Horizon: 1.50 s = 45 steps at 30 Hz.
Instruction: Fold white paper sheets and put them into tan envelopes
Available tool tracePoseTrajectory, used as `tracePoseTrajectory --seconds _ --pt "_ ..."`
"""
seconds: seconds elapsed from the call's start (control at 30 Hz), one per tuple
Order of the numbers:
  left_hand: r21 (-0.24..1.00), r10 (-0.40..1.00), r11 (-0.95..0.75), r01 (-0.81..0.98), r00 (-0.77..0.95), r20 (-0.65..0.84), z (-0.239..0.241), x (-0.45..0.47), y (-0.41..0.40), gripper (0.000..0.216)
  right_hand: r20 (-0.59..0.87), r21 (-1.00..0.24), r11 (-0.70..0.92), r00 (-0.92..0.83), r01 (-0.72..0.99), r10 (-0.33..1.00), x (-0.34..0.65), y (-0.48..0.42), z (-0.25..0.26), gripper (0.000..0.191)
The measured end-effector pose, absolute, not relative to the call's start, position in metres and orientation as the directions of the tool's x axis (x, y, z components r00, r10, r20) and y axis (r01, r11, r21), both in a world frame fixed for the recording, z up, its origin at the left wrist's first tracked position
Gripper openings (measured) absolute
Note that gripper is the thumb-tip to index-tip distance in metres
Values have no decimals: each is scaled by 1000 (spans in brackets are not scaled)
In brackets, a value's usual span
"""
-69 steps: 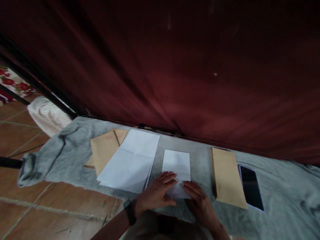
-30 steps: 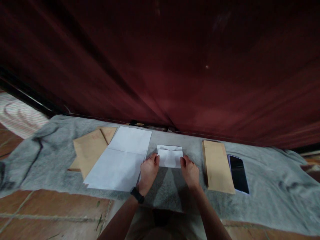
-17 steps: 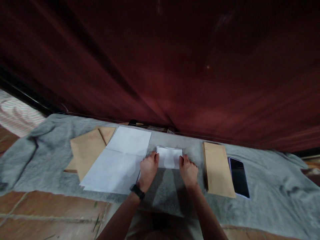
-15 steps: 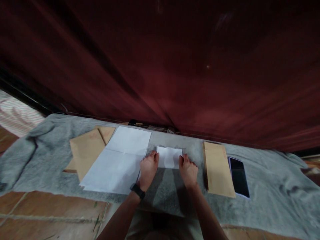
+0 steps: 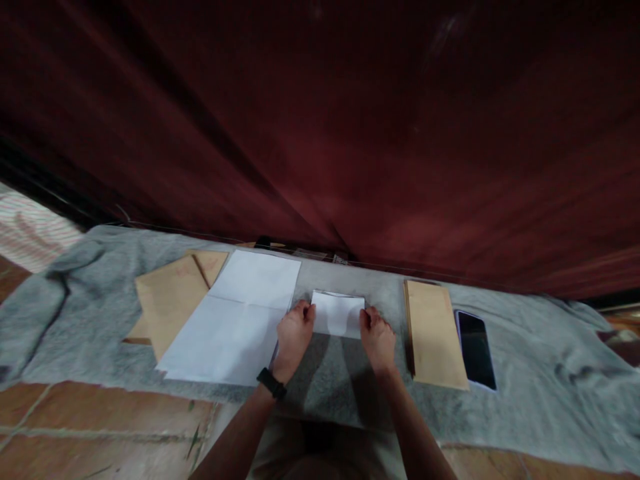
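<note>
Describer: Since the earliest view, the white sheet [image 5: 339, 315] has gone from a taller rectangle under flattened palms to a shorter, folded one, and both hands have shifted out to its sides.

Listener: What are the hands doing now?

Describer: The left hand [image 5: 295, 333] pinches the sheet's left edge and the right hand [image 5: 379, 339] its right edge, thumbs on top, other fingers curled. The sheet is between them, at the middle of a gray blanket [image 5: 540, 387], its fold toward the person; I cannot tell whether it touches the cloth.

Listener: And around it?

Describer: Just beside the left hand is a pile of larger white sheets [image 5: 233, 327], creased across; a dark wristwatch [image 5: 271, 383] on the left wrist sits by the pile's near right corner. To the right, a smartphone [image 5: 477, 350] with a dark screen lies beside a stack of brown envelopes. A dark red curtain [image 5: 320, 147] hangs along the blanket's far edge; floor tiles [image 5: 100, 413] show past its near edge.

Listener: Any containers?

Describer: The envelope stack [image 5: 436, 333] lies flat, near the right hand. Toward the blanket's left end, more brown envelopes [image 5: 173, 297] fan out, partly under the pile. Their contents are hidden.
</note>
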<state>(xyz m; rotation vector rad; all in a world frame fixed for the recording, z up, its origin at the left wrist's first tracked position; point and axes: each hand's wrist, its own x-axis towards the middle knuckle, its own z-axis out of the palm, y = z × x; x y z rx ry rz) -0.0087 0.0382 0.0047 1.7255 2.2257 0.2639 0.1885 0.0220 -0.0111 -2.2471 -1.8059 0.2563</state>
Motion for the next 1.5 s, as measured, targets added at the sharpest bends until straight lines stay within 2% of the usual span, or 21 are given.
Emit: tracePoseTrajectory --seconds 0.1,0.27,0.8,1.03,1.2,1.3,1.5 --pt "358 963 265 895 -228 -144 6 -10 37 25 24 -356 -190 212 915 977 189 20 -12 30" --pt "340 969 245 908 -218 -118 6 -8 31 23 109 -384 -128 182 915 977 190 14 -17 29" --pt "161 986 164 973 -163 -23 1 1 28 41 220 -144 -120 150 982 964 188 14 -19 28" --pt "150 989 147 978 -149 5 -4 2 32 44 222 -137 -134 162 981 961 187 19 -20 29" --pt "153 989 140 978 -145 27 -6 2 34 42 254 -186 -129 174 974 951 185 19 -18 27" --pt "152 991 129 980 -133 19 -5 3 34 41 296 -231 -58 128 971 947 178 16 -19 32" --pt "167 993 111 980 -116 20 -6 2 35 43 335 -290 225 -121 930 934 155 1 -30 44"
